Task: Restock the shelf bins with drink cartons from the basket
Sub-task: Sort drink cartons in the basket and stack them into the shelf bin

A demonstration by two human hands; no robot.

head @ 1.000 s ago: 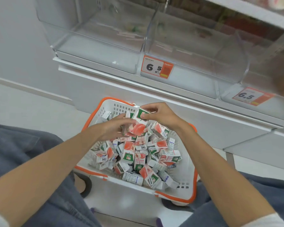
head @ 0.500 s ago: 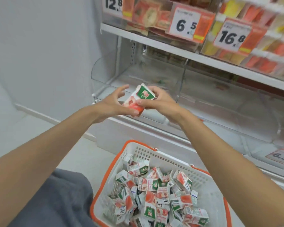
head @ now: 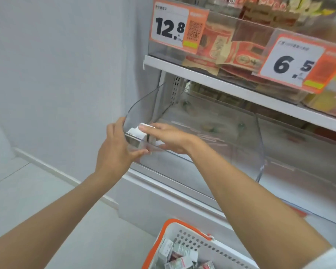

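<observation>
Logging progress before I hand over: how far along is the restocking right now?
Done: little; the clear bin shows nothing stocked beyond its front-left corner. In hand: the right hand holds a carton in that corner, the left hand rests on the bin's outside. Left: cartons lie in the basket.

The perforated white plastic basket (head: 217, 253) has an orange rim. The white-and-orange paper price tag (head: 173, 26) shows black 12.8.
</observation>
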